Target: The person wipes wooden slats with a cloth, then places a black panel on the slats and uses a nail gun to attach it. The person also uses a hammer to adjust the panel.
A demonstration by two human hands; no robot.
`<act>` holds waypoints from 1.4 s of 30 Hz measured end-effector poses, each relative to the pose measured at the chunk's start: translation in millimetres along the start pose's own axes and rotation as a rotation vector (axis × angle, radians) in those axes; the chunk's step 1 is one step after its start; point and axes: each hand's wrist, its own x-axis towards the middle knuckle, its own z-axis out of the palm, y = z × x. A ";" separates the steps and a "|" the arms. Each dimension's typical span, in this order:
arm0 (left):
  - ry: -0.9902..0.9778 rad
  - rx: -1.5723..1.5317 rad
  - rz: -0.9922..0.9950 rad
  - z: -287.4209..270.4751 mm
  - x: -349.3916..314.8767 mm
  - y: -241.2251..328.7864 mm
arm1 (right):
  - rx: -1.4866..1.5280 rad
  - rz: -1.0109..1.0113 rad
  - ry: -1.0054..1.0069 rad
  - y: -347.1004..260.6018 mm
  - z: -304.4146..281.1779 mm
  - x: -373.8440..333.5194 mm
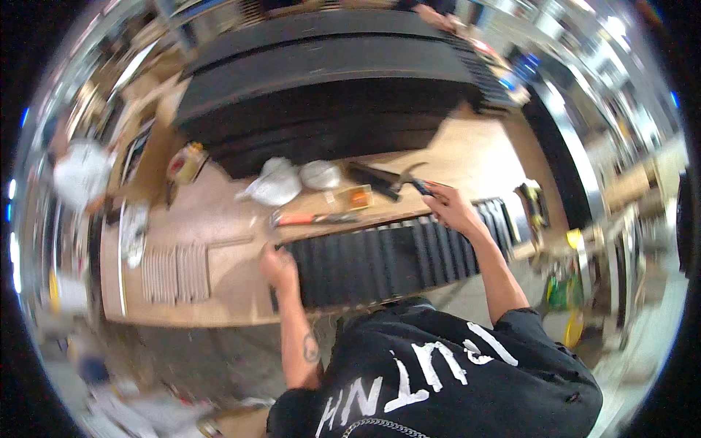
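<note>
A row of black slats (380, 259) lies side by side along the near edge of the wooden table. My right hand (453, 209) is closed round the handle of a claw hammer (410, 177), holding its metal head above the table beyond the slats. At the left end of the row, my left hand (280, 268) has its fingers curled in against the corner of the slats. Blur hides what, if anything, those fingers pinch. A second hammer with a red and black handle (314, 219) lies just beyond the row, its head near my left hand.
Stacked black panels (328, 77) fill the far side of the table. Before them sit white plastic bags (276, 182), a small box (359, 198) and a black bar (374, 179). Thin light strips (175, 274) lie at left, a yellow-black tool (534, 203) at right. Another person (84, 175) stands left.
</note>
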 end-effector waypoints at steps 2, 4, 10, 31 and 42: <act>0.043 0.045 0.118 1.4 0.8 -20.2 | 0.159 0.153 0.236 63.9 -55.6 -53.1; 0.035 0.250 0.049 9.7 2.0 -31.1 | 0.320 0.311 0.612 125.1 -92.2 -112.5; -0.407 -0.131 0.476 99.0 -68.2 225.8 | 0.643 0.572 1.137 257.8 -118.4 -239.3; -1.147 0.358 1.954 312.6 -165.0 457.3 | 0.497 0.588 1.012 366.1 -127.4 -269.2; -1.339 0.158 1.936 268.3 -274.5 417.0 | 0.764 0.586 0.885 329.9 -157.9 -242.4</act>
